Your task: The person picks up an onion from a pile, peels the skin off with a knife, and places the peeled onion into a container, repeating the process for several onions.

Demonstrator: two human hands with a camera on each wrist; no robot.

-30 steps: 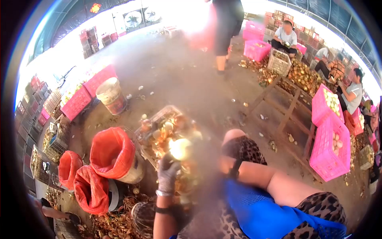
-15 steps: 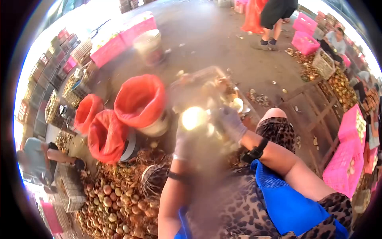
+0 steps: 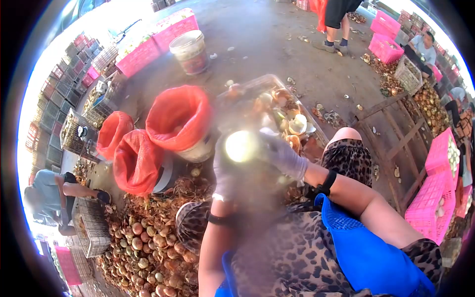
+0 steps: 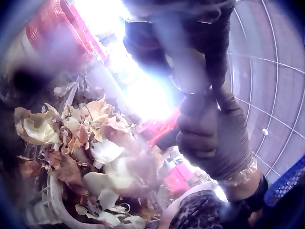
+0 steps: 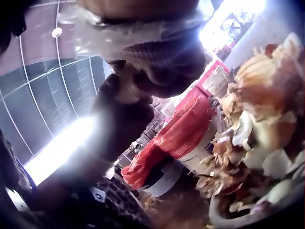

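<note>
A peeled onion (image 3: 241,146), glaring white in the head view, is gripped by my gloved left hand (image 3: 223,171) over a crate (image 3: 271,77) of onion skins. My gloved right hand (image 3: 289,157) meets it from the other side. In the left wrist view, the right hand's curled fingers (image 4: 198,126) are right at the pale onion (image 4: 188,71), below the left hand (image 4: 178,36). The right wrist view shows the pale onion (image 5: 126,88) between the right hand (image 5: 162,69) and left hand (image 5: 124,119). I cannot tell whether the right hand also holds a tool.
Red mesh bags (image 3: 179,116) line buckets at the left. Unpeeled onions (image 3: 143,247) and skins heap beside my left leg. Pink crates (image 3: 433,208) and a wooden frame (image 3: 396,143) are at the right. A white bucket (image 3: 190,52) stands beyond, and other people sit or stand around.
The head view has swung left and down, bringing the onion heap into sight. My right hand, hidden by glare and blur at first, has come to the onion in the left hand.
</note>
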